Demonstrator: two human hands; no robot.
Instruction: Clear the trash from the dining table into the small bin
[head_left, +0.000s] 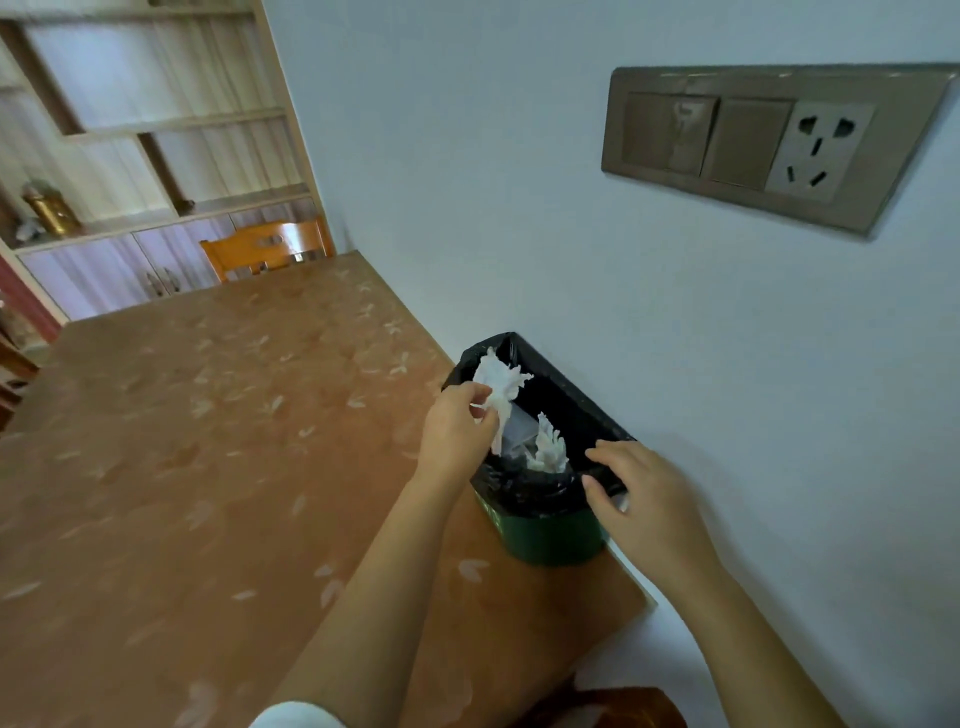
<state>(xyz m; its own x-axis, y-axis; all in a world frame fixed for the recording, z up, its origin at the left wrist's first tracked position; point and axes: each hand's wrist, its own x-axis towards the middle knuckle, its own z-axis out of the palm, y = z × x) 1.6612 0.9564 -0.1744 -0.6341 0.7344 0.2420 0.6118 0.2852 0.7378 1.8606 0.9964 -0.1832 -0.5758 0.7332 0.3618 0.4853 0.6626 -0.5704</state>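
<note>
Two bare hands meet at a small bin, a green tub lined with a black bag, which stands on the tabletop against a pale wall.

At the near right corner of the bin, the right hand grips the rim, its fingers curled over the bag's edge, apparently to steady the bin. At the bin's left rim, the left hand pinches a held tissue between thumb and fingers. This white, crumpled tissue lies on the bin side of those fingers, already over the opening. Its long axis runs roughly up and down, with one ragged end flaring above the pinch and the other trailing into the bin's mouth. The left hand is the one carrying it, so letting go should be enough to drop it in.

Counted: one bin and two white tissues, one held and a second tissue already inside the bin. A pale flat scrap sits inside beside that second tissue.

Beyond the bin, the brown, leaf-patterned tabletop stretches away. Past its far edge stands one wooden chair, and behind the chair is a shelf unit. Above and to the right of the bin, one wall plate carries two switches and one socket.
</note>
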